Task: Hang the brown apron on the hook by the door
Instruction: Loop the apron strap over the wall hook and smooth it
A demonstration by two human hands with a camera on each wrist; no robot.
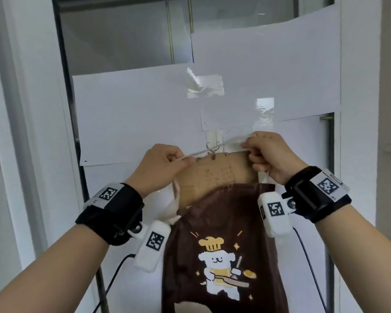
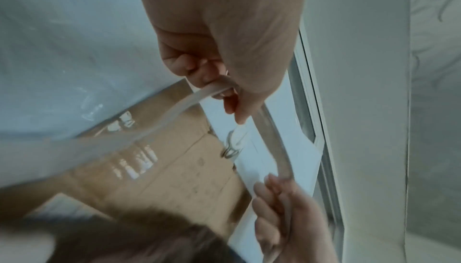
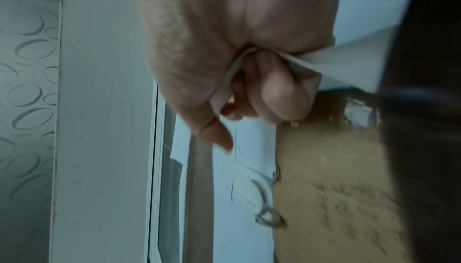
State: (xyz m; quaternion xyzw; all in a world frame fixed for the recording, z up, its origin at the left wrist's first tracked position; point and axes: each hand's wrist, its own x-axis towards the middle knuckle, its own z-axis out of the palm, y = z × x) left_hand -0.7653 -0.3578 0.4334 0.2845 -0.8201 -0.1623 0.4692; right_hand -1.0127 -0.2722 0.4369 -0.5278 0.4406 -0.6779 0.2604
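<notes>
Here, cardboard (image 1: pixel 215 175) print behind hook (image 1: pixel 213 150) is unreadable.

Even, bright daylight lit the head view; glare sat on the tape (image 1: pixel 205 86). Both wrist views were dimmer, bluish and motion-blurred, with wide-angle edge distortion.

left hand (image 1: pixel 161 164) raised, right hand (image 1: pixel 272 154) pinching
</notes>
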